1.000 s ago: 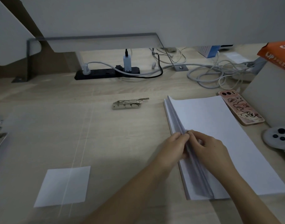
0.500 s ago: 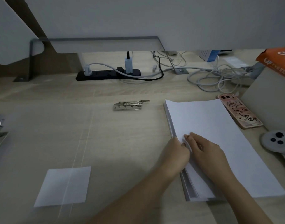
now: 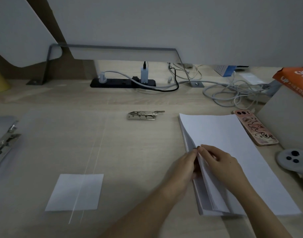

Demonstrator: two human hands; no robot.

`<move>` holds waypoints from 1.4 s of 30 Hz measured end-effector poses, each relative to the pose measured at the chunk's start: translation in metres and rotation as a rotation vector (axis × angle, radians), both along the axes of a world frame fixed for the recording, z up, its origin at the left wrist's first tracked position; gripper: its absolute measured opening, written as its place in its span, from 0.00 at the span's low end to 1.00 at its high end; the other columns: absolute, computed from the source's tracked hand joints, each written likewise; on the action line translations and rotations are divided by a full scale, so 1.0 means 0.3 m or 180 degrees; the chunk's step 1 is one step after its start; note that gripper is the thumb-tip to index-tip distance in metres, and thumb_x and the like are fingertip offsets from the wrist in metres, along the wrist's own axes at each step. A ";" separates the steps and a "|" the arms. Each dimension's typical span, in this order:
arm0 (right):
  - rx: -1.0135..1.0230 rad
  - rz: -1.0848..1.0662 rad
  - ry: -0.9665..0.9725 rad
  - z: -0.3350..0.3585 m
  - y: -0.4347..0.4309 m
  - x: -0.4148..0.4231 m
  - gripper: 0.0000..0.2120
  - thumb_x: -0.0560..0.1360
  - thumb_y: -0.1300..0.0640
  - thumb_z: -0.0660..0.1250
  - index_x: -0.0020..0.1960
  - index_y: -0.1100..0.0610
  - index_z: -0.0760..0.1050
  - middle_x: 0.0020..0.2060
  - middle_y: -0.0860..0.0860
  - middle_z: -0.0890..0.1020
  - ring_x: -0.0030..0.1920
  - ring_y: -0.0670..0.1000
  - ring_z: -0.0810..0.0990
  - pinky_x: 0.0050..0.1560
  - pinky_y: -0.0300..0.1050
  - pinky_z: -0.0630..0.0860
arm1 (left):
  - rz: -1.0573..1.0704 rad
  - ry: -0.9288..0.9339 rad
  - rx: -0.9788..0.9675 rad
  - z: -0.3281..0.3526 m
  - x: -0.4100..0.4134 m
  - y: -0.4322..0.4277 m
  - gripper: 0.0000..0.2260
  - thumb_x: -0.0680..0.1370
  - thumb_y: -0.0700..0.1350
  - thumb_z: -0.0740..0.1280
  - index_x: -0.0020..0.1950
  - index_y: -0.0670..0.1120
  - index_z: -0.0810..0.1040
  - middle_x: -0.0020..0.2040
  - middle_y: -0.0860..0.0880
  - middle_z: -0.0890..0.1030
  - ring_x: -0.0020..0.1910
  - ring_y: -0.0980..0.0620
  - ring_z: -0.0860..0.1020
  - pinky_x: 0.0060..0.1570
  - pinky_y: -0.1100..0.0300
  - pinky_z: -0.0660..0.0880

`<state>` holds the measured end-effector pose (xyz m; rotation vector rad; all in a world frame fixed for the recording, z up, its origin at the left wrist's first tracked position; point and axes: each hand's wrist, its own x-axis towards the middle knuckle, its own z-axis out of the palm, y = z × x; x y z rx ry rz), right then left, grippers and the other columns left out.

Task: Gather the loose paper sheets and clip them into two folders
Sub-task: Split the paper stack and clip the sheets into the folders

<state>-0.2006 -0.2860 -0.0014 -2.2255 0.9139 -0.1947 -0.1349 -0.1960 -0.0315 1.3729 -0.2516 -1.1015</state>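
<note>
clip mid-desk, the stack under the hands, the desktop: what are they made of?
Clip: apparently plated metal, glossy; it glints silver. Stack: plain white paper, matte; thin sheet edges fan along its left side. Desktop: pale wood-grain surface, matte; laminate or solid wood, I cannot tell.

Left hand [image 3: 183, 169] on desk [image 3: 130, 152], at left edge of stack [image 3: 233, 143]; right hand [image 3: 221, 162] on top. Clip [image 3: 144, 115] beyond left hand, power strip [image 3: 123, 82] farther behind. Sheet [image 3: 75, 192] well left, nearer. Phone [image 3: 254, 129] beyond right hand, beside stack; controller [image 3: 291, 158] right.
</note>
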 end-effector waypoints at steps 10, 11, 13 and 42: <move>0.0126 -0.0198 -0.0054 -0.016 -0.017 0.012 0.19 0.75 0.43 0.59 0.63 0.48 0.74 0.58 0.49 0.80 0.59 0.50 0.76 0.54 0.42 0.70 | -0.0099 -0.0086 -0.0654 -0.001 -0.004 0.022 0.14 0.83 0.45 0.54 0.67 0.52 0.72 0.60 0.53 0.79 0.52 0.66 0.79 0.49 0.70 0.76; 0.0126 -0.0190 -0.0054 -0.017 -0.017 0.013 0.19 0.76 0.43 0.58 0.63 0.48 0.74 0.58 0.48 0.80 0.59 0.50 0.76 0.54 0.42 0.70 | -0.0096 -0.0129 -0.0666 -0.003 -0.005 0.023 0.15 0.83 0.45 0.54 0.68 0.51 0.71 0.61 0.52 0.78 0.53 0.66 0.79 0.49 0.71 0.76; 0.0135 -0.0177 -0.0081 -0.014 -0.016 0.015 0.17 0.76 0.44 0.58 0.61 0.48 0.75 0.55 0.48 0.81 0.57 0.50 0.77 0.51 0.41 0.70 | -0.0098 -0.0168 -0.0703 -0.002 -0.005 0.026 0.16 0.83 0.45 0.54 0.70 0.50 0.69 0.64 0.51 0.77 0.56 0.64 0.78 0.51 0.70 0.76; -0.0191 -0.0142 -0.0434 0.001 0.024 0.025 0.08 0.77 0.51 0.60 0.43 0.48 0.75 0.35 0.43 0.79 0.36 0.42 0.76 0.35 0.33 0.68 | 0.0313 -0.0717 -0.0406 0.012 -0.016 0.036 0.23 0.80 0.43 0.57 0.40 0.73 0.75 0.43 0.69 0.80 0.45 0.71 0.78 0.46 0.71 0.74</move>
